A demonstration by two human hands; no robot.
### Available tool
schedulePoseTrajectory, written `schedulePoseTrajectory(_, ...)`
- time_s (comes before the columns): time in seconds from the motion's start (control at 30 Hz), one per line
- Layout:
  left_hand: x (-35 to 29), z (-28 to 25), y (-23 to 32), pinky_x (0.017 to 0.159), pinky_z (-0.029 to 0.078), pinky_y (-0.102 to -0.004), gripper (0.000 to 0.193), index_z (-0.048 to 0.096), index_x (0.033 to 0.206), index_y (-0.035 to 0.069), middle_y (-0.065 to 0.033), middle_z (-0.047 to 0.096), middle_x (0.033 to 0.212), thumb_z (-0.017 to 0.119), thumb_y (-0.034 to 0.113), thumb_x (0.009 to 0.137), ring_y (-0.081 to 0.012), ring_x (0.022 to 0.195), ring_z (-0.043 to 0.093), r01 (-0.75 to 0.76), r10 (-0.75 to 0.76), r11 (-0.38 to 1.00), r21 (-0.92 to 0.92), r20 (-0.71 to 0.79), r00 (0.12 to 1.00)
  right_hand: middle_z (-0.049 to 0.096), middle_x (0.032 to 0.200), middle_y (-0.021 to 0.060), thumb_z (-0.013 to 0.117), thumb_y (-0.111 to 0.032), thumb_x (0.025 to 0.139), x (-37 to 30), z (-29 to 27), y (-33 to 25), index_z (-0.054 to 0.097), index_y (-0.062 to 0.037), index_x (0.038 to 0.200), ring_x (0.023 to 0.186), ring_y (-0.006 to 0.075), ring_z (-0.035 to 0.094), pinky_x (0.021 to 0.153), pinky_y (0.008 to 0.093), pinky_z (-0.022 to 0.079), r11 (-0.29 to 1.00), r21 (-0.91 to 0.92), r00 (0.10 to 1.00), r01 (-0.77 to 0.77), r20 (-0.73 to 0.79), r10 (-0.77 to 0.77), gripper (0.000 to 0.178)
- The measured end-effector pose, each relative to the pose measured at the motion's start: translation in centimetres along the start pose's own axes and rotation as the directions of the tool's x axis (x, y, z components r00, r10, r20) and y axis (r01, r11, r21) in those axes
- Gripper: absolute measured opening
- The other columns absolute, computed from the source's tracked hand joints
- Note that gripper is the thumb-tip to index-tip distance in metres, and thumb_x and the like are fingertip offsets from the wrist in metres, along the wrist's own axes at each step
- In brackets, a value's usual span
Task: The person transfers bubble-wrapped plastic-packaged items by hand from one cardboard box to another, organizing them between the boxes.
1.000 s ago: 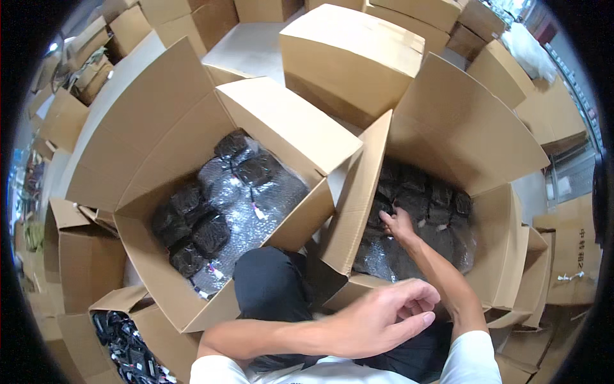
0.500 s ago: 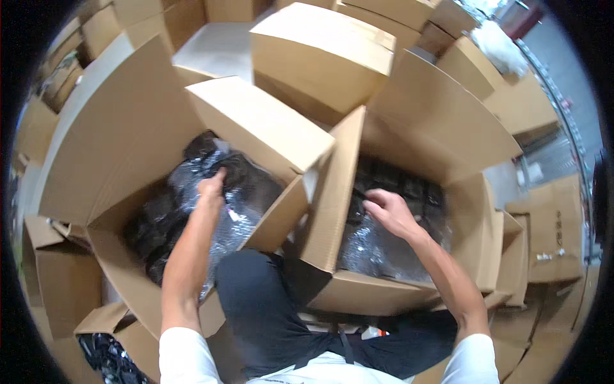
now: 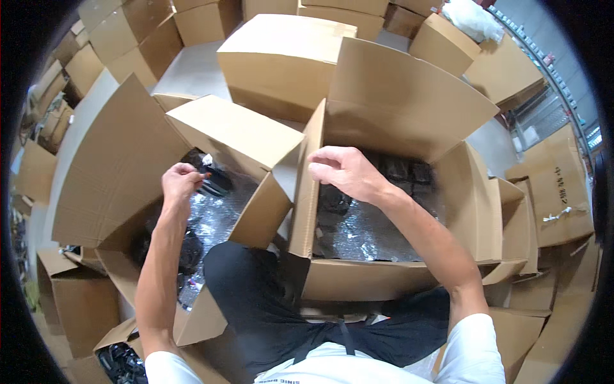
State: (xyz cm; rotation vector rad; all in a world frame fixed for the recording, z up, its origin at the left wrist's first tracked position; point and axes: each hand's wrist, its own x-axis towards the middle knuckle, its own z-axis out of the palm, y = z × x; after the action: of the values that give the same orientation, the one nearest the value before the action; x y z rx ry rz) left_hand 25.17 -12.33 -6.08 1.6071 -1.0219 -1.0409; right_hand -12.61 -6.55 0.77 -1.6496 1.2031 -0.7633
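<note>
**Your left hand pinches a black piece, your right hand is curled over the right carton**

Your left hand (image 3: 181,185) is to the left of the right carton (image 3: 368,280), thumb and fingertips drawn together on the near edge of a black piece (image 3: 216,184). That piece is also left of the right carton, over the neighbouring left carton (image 3: 261,214), with a white connector (image 3: 207,159) at its upper end.

Your right hand (image 3: 348,169) is above the left side of the right carton, palm down, thumb and fingers bent toward one another. Its underside is hidden from you here, so you cannot tell whether it grips anything.

Inside the right carton, you have dark packed pieces (image 3: 398,168) along the far side and clear bubble wrap (image 3: 368,233) nearer to you. More bubble wrap shows left of it, in the left carton.

Beyond the right carton, to its upper left, stands a closed carton (image 3: 275,73). Your dark trousers (image 3: 246,281) are on its near side, one knee to its left. Well off to its lower left, a small box holds tangled black cables (image 3: 121,365).
</note>
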Motion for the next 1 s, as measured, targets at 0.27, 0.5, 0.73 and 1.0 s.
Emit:
schedulePoseTrajectory(0.27,2.7,0.3,-9.7,0.093,0.050,-0.0407,0.070,0.061,0.117,-0.009,-0.0258,0.066,0.102,0.081,0.040,0.071,-0.0392,0.101,0.063,-0.106,0.188,0.762,0.638,-0.062,0.980,0.070,0.097,0.0079,0.064,-0.019,0.095,-4.3,-0.1,1.4,0.064,0.0051,0.116,0.089,0.0132,0.066,0.080,0.0290,0.054,0.992,0.036,0.989,-0.121,0.087,0.118,0.032)
schedulePoseTrajectory(0.5,2.3,3.5,-14.5,0.094,0.049,-0.0453,0.073,0.053,0.126,-0.004,-0.0271,0.064,0.108,0.081,0.032,0.069,-0.0406,0.107,0.061,-0.361,0.471,0.414,0.836,0.142,0.870,0.070,0.098,0.0089,0.066,-0.021,0.095,-6.4,-0.8,3.4,0.064,0.0040,0.119,0.089,0.0130,0.066,0.083,0.0296,0.054,0.967,-0.037,0.964,-0.253,0.069,0.255,0.035)
schedulePoseTrajectory(0.73,-2.2,-0.3,-0.4,0.060,0.044,-0.0283,0.032,0.062,0.099,0.000,-0.0007,0.057,0.076,0.069,0.015,0.072,-0.0112,0.067,0.052,-0.211,0.118,0.898,0.386,0.252,0.961,0.068,0.107,0.0164,0.069,-0.010,0.089,-5.3,0.8,-1.7,0.063,0.0015,0.118,0.100,0.0236,0.066,0.086,0.0330,0.054,0.933,-0.310,0.982,0.181,0.015,-0.186,0.032)
schedulePoseTrajectory(1.0,-15.1,5.8,18.6,0.087,0.049,-0.0434,0.049,0.064,0.113,-0.001,-0.0238,0.067,0.093,0.071,0.006,0.065,-0.0367,0.092,0.064,-0.885,0.365,0.333,0.324,0.822,0.438,0.060,0.119,0.0191,0.085,-0.023,0.065,-3.5,1.8,-12.7,0.053,0.0038,0.128,0.114,0.0336,0.059,0.102,0.0420,0.046,0.405,-0.656,0.619,0.637,0.122,-0.776,0.076)
